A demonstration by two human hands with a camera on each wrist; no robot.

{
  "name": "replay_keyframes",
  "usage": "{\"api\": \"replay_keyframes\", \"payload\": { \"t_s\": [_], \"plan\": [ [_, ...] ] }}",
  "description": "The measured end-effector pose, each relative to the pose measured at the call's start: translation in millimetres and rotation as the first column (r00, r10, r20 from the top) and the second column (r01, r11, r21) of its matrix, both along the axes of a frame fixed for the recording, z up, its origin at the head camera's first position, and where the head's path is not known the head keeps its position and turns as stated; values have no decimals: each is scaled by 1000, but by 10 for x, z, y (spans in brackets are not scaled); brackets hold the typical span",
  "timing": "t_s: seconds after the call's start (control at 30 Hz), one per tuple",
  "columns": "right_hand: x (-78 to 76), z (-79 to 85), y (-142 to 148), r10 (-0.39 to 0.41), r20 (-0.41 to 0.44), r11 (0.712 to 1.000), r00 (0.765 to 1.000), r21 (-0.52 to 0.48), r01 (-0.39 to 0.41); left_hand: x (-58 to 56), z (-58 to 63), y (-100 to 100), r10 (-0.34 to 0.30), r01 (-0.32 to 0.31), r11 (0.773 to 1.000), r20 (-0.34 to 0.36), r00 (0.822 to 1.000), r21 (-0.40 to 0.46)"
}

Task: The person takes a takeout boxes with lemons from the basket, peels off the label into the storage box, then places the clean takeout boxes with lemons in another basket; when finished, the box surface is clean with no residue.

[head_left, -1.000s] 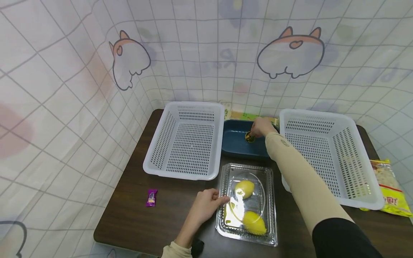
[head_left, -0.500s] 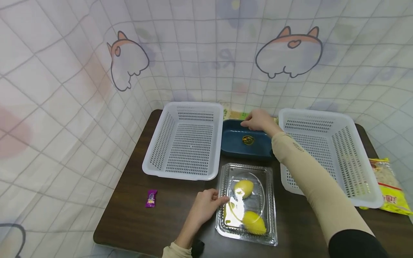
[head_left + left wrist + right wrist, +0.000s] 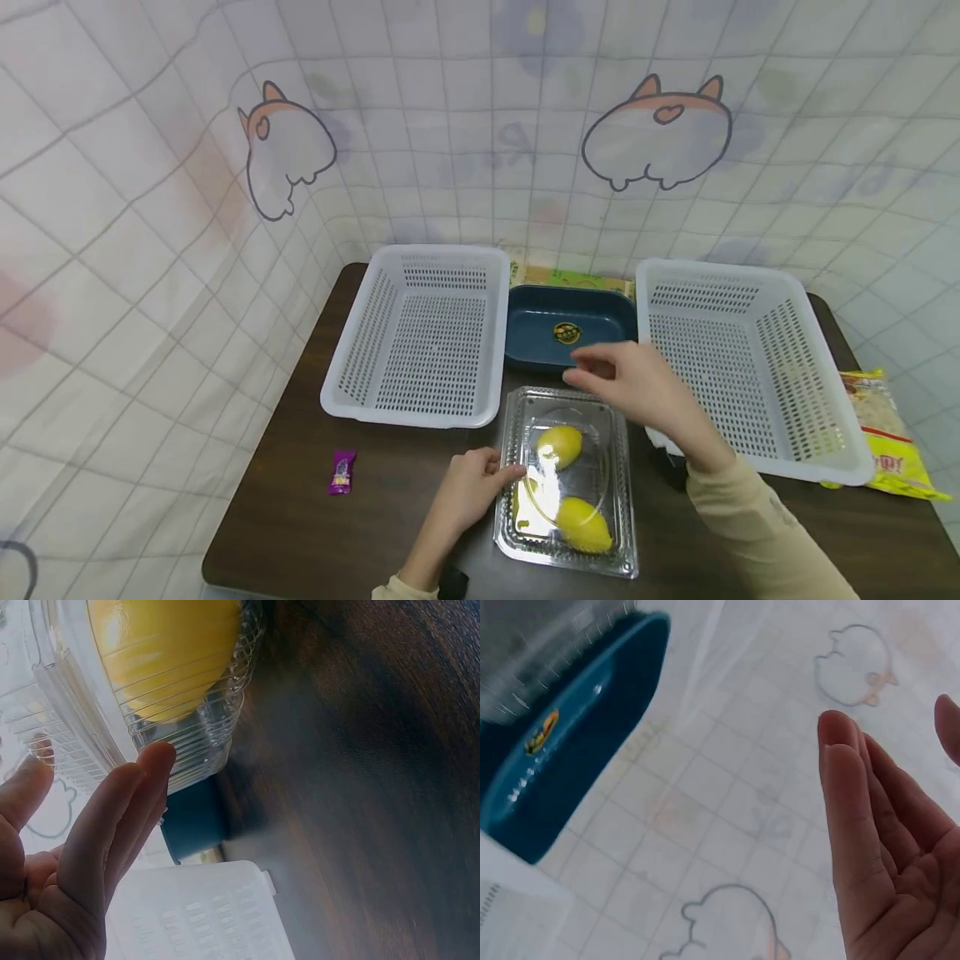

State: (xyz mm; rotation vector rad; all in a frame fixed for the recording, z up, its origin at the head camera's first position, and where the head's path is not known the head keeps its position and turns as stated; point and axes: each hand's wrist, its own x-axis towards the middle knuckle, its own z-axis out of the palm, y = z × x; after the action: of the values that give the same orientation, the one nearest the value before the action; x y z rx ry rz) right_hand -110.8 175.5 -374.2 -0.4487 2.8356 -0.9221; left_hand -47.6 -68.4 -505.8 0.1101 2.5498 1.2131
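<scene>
A clear plastic clamshell box with yellow lemons inside stands lidded on the table. My left hand rests against its left side. In the left wrist view, the straight fingers touch the ribbed wall, and the thumb lies near the lid. My right hand hangs above the box's far right corner, fingers relaxed, holding nothing. Behind the box is a dark blue rectangular dish. A round black-and-yellow label shows on the dish's floor.
White perforated baskets stand on both sides of the dish, a left basket and a right basket. A small purple packet lies on the brown table at left. A yellow bag sits beyond the right basket. Green-and-yellow packaging lies behind the dish.
My right hand has lifted out of the blue dish and come back toward me, over the clamshell box. The left hand stays at the box's side. The head view has shifted slightly.
</scene>
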Motion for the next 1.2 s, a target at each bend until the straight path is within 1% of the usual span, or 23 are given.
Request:
{"api": "replay_keyframes", "payload": {
  "t_s": [0.13,0.17,0.27,0.33,0.4,0.5,0.6,0.67,0.77,0.83,0.93,1.03,1.2],
  "plan": [
    [464,-195,117,-50,4,999,999,-3,50,42,-3,-24,4,-4,1000,12,1000,-10],
    [565,-249,145,-64,9,998,998,-2,64,51,-1,-33,4,-4,1000,8,1000,-10],
    [828,-421,200,-141,47,990,989,19,140,71,1,-58,10,-10,1000,6,1000,-2],
    [956,-549,207,-213,89,977,973,27,211,80,5,-80,17,-17,1000,-8,1000,-5],
    [1040,-689,198,-285,127,959,950,42,282,79,9,-100,24,-24,1000,-9,1000,-13],
    [1094,-902,175,-352,185,936,917,65,346,71,8,-123,25,-25,999,-7,1000,-20],
    [1108,-1081,164,-385,243,922,890,67,381,72,-2,-126,21,-21,1000,-8,1000,-22],
    [1112,-1163,167,-401,279,914,872,53,403,77,-14,-115,15,-16,1000,-12,1000,-22],
    [1124,-1235,184,-422,327,894,846,-5,448,69,-36,-84,4,-4,1000,-1,1000,-13],
    [1130,-1254,196,-432,347,881,832,-36,472,66,-45,-62,-3,3,1000,-14,1000,-17],
    [1136,-1245,215,-444,350,866,825,-68,495,57,-48,-34,-9,9,1000,-12,1000,-11],
    [1148,-1192,239,-459,349,853,817,-84,515,70,-29,-17,-14,14,1000,-35,999,5],
    [1188,-1055,296,-454,369,853,811,-82,515,132,62,-29,-9,11,998,-44,999,54]
  ]
}}
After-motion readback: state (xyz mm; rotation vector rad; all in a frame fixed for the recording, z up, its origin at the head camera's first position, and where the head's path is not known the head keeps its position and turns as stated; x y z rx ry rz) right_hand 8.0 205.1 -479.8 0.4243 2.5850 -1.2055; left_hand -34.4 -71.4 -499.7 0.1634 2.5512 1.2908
